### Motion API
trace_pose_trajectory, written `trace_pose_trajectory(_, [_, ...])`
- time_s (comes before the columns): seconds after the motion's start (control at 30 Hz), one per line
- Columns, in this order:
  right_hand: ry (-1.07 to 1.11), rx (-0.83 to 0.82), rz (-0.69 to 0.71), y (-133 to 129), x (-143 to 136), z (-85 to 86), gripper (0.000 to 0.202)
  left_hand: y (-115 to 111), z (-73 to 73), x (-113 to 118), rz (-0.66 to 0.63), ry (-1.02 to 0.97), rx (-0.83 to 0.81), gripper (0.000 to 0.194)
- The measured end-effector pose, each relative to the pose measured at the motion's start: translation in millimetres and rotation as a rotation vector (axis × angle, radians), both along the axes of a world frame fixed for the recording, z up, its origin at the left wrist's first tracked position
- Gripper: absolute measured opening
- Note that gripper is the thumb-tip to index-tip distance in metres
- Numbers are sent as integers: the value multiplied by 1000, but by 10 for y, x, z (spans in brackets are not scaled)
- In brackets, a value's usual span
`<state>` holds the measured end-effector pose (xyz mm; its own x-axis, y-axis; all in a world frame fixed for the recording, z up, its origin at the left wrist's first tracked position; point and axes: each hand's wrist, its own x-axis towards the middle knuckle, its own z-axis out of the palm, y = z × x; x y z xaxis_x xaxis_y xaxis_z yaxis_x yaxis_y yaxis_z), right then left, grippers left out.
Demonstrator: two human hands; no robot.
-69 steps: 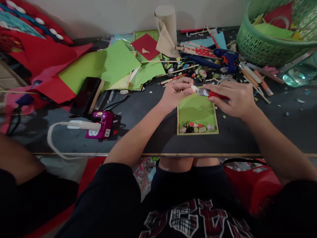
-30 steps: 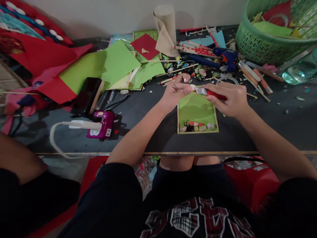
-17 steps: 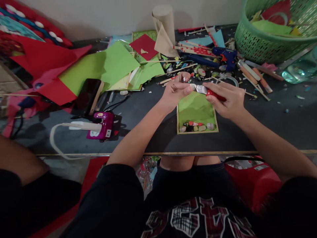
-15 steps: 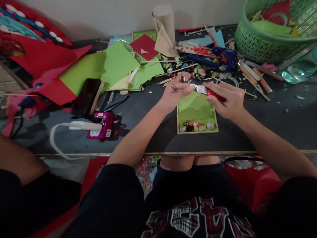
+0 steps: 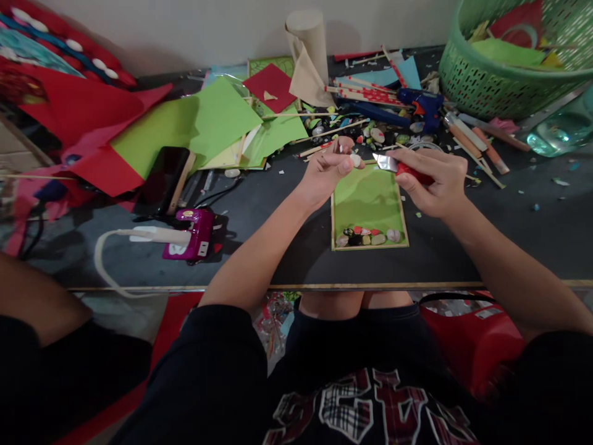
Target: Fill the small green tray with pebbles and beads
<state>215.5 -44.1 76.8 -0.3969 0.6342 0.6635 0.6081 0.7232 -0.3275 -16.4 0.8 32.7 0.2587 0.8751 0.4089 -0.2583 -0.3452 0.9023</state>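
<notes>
Tabletop [image 5: 296,266] dark, scrap-strewn, pale wall [image 5: 389,25] behind, knife [image 5: 389,163] in right hand [image 5: 435,180]

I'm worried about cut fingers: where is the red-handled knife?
In the head view, the red-handled knife is in the right hand, near the green panel, right of the white piece in the left hand.
</notes>
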Motion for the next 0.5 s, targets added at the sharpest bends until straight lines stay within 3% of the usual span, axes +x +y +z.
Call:
trace_pose_trajectory(0.3, [-153,-35,10,2,-17,25,57,-39,18,23,-18,-30,-35,49])
trace_pose_trajectory(0.5, [-122,20,61,-6,-8,55,44,-34,-2,23,-7,-26,-76,52])
